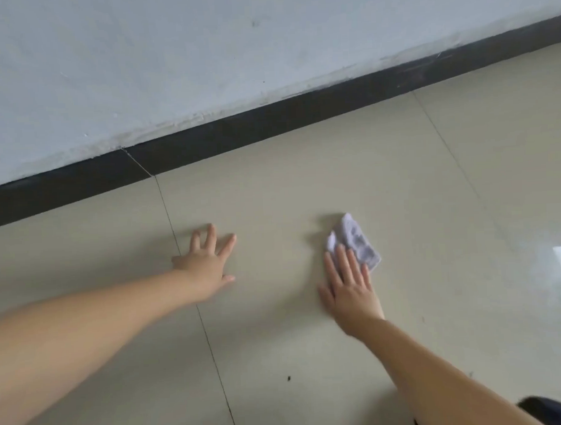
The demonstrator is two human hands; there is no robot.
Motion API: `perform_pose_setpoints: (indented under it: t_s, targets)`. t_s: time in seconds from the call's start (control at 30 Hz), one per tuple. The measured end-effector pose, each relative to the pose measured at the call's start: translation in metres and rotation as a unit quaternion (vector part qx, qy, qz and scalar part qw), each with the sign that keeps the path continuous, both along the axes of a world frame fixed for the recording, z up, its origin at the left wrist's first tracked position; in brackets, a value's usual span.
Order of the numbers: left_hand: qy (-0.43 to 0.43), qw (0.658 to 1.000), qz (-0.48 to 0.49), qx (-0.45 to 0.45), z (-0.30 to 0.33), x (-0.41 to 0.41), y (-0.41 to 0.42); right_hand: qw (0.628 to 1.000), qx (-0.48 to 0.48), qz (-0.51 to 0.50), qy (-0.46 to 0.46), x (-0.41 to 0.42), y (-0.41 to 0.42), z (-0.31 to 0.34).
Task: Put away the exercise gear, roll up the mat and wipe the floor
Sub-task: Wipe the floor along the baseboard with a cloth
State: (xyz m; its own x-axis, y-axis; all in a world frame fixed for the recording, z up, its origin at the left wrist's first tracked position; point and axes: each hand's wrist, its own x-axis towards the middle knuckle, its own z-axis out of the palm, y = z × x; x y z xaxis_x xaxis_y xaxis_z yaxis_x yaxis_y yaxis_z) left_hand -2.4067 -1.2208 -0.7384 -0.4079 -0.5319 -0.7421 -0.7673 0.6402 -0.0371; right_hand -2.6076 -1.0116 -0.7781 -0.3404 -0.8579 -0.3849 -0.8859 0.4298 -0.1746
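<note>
- On the floor, near the dark skirting, the wiping cloth lies only partly under the right hand.
- Risk: fingertips alone cover its near edge, so a push may let the cloth slip free or bunch.
- Right grip: released, fingers straight, pressing the cloth flat.
- Left hand: released, fingers spread, braced on the tile; could slide if the tile is wet.
- A dark speck lies unwiped nearer the person.

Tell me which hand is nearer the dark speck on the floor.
Right. The right hand lies up and right of the dark speck, pressing a cloth; the left hand rests farther up-left.
</note>
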Motion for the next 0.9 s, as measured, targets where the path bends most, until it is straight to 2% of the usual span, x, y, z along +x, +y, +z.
perform_pose_setpoints:
  t_s: [0.07,0.17,0.23,0.27,0.37,0.43,0.5,0.57,0.6,0.63,0.7,0.77,0.83,0.9]
  targets:
    - [0.007,0.999,0.028,0.025,0.003,-0.001,0.003,0.996,0.013,-0.092,-0.011,-0.062,-0.017,0.004]
    - [0.087,0.988,0.128,0.018,-0.003,-0.004,0.019,0.979,-0.031,-0.199,-0.013,-0.121,-0.051,0.011]
    - [0.151,0.973,0.172,-0.038,-0.008,-0.005,0.034,0.965,-0.098,-0.241,-0.031,-0.106,-0.072,0.013]
    - [0.178,0.962,0.191,-0.076,-0.011,-0.002,0.046,0.967,-0.11,-0.225,-0.039,-0.081,-0.076,0.011]
    - [0.226,0.907,0.31,-0.176,-0.021,0.009,0.086,0.988,-0.137,-0.048,-0.046,0.012,-0.056,0.005]
    - [0.209,0.879,0.393,-0.168,-0.026,0.015,0.104,0.985,-0.115,0.11,-0.06,0.07,-0.032,0.006]
    - [0.192,0.871,0.431,-0.136,-0.031,0.019,0.11,0.96,-0.091,0.256,-0.06,0.091,-0.021,0.007]
    - [0.188,0.875,0.432,-0.11,-0.034,0.02,0.108,0.936,-0.108,0.33,-0.054,0.063,-0.034,-0.007]
    - [0.18,0.881,0.427,-0.099,-0.035,0.021,0.107,0.94,-0.114,0.319,-0.043,0.038,-0.045,-0.014]
    - [0.165,0.887,0.422,-0.087,-0.037,0.02,0.107,0.956,-0.121,0.266,-0.028,0.008,-0.056,-0.018]
    - [0.127,0.899,0.415,-0.068,-0.037,0.017,0.105,0.984,-0.141,0.108,0.015,-0.063,-0.076,-0.021]
    - [0.102,0.903,0.411,-0.065,-0.036,0.014,0.104,0.995,-0.094,-0.024,0.036,-0.131,-0.087,-0.013]
    - [0.101,0.901,0.416,-0.063,-0.037,0.013,0.104,0.987,-0.039,-0.15,0.036,-0.169,-0.099,-0.002]
    - [0.101,0.901,0.417,-0.062,-0.037,0.012,0.106,0.97,-0.017,-0.238,0.049,-0.165,-0.119,-0.001]
